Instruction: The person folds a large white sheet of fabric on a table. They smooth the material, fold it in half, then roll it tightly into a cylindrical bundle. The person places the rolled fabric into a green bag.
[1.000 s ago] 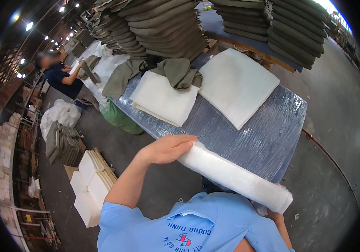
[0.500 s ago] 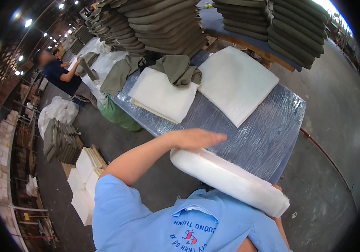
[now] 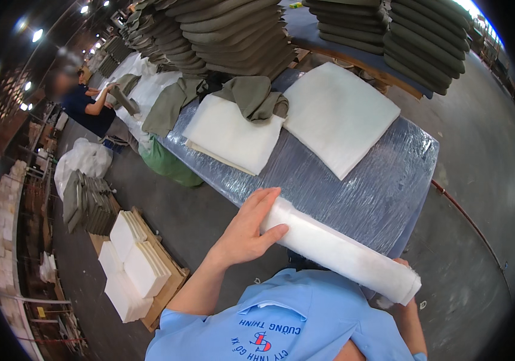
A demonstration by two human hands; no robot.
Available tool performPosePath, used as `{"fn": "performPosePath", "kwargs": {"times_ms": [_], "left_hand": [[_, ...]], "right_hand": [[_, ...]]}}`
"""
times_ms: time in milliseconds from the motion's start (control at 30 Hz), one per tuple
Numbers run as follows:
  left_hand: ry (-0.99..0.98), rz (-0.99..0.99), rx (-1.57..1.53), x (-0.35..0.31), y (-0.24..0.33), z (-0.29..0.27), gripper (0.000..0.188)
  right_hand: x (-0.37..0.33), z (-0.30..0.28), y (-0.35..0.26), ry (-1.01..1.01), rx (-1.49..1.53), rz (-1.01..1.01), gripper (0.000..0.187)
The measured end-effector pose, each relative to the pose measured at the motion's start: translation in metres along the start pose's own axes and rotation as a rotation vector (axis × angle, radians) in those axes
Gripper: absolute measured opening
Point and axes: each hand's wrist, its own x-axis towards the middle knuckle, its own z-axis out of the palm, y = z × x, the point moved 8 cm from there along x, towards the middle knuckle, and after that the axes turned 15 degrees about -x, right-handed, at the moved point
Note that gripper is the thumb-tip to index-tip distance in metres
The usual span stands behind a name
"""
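Observation:
A white padding sheet, folded or rolled into a long bundle, lies slantwise in front of me at the table's near edge. My left hand grips its left end, thumb over the near side and fingers at the end. At the opposite end, my right hand holds the bundle from beneath; most of its fingers are hidden by it. Further back on the table are a flat white cushion pad and a white padding piece, with a crumpled olive fabric cover partly over the latter.
Plastic film wraps the table. Tall stacks of olive cushions stand behind it. White pads sit on a floor pallet at left, near a green bag. Another person handles fabric at far left. A reddish hose crosses the right floor.
My left hand has come down from above the padding to grip its left end. The bundle has shifted slightly right and looks narrower. My right hand stays at the other end.

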Motion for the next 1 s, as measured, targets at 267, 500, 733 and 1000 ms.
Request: {"fn": "performPosePath", "kwargs": {"times_ms": [267,500,733,1000], "left_hand": [[0.080,-0.015,0.140,0.002,-0.003,0.006,0.049],[0.034,-0.054,0.199,0.009,-0.007,0.004,0.044],[-0.011,-0.099,0.203,0.012,-0.017,0.003,0.055],[0.004,-0.115,0.262,0.009,-0.016,0.003,0.065]], "right_hand": [[0.118,-0.105,-0.087,-0.115,-0.431,-0.090,0.029],[0.218,-0.040,-0.261,-0.318,-0.258,-0.548,0.022],[0.243,0.055,-0.318,-0.702,-0.002,-0.409,0.033],[0.236,0.063,-0.333,-0.718,0.031,-0.492,0.027]]}}
